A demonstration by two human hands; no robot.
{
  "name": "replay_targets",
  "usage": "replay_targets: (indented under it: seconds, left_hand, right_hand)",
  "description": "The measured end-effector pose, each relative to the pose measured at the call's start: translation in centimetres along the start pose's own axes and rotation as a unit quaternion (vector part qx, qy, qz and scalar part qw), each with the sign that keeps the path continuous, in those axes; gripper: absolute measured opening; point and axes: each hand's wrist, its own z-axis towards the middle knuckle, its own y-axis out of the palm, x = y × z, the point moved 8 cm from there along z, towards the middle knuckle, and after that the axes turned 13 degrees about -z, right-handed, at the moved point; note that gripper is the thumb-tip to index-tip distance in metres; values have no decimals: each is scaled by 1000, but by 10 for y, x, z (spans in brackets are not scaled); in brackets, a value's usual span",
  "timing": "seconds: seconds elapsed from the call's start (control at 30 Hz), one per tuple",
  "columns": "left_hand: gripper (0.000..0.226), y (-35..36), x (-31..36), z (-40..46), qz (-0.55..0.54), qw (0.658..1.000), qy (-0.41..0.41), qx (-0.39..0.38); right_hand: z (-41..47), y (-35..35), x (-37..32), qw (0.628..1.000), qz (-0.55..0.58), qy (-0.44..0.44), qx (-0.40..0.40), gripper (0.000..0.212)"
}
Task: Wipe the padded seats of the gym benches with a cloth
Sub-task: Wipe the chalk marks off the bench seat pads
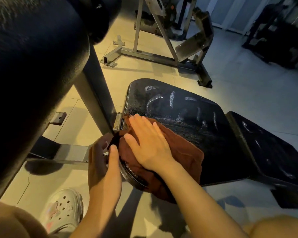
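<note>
A black padded seat [179,109] fills the middle of the view, with pale smear marks across its far half. A brown cloth [184,150] lies over the seat's near left corner and hangs off the front edge. My right hand [148,143] presses flat on the cloth, fingers spread and pointing toward the seat's left edge. My left hand [103,157] sits at the seat's left edge, thumb up, fingers curled around the cloth's edge and the seat rim. A second black pad [268,148] adjoins the seat on the right.
A large black padded roller or backrest [33,66] looms at the left on a dark steel post [96,93]. Another machine's steel frame [153,54] stands on the tiled floor behind. My white clog [64,208] rests on the floor at the lower left.
</note>
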Motion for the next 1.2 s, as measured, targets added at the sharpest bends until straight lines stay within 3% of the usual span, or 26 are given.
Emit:
replay_targets:
  seconds: [0.13,0.23,0.3,0.4,0.53,0.63,0.77,0.87,0.97,1.1,1.2]
  left_hand:
    - [50,3,6,-10,31,999,11,-42]
    - [38,4,7,-11,57,996,16,-64]
    - [36,4,7,-11,49,997,2,-59]
    - [36,5,13,-15,44,998,-6,-45]
    - [37,6,9,-15,34,998,-29,-38]
    - [55,8,6,-18,23,999,-22,-21]
    - [57,9,6,-18,1,1000,-28,13]
    - [45,12,3,-20,19,999,-46,3]
    - [44,17,2,-22,7,999,-48,-7]
    - [43,20,4,-21,-4,999,-37,-15]
    - [40,20,6,-22,1,1000,-22,-11]
  right_hand:
    - [-13,-6,99,986,-23,163,12,56]
    - [-57,-11,205,941,-52,333,-30,59]
    - [-80,-12,234,917,-49,393,-46,61]
    - [-76,-10,207,923,-58,378,-48,63]
    - [-42,-2,92,973,-72,219,-31,64]
    - [-28,1,6,994,-46,100,-15,64]
    - [-28,3,-4,998,-36,57,-11,64]
    - [-30,2,34,995,-26,95,-7,68]
    - [-36,2,102,981,-43,186,-25,71]
    - [-72,-2,223,942,-77,323,-54,75]
    - [-107,-6,279,911,-14,408,-63,72]
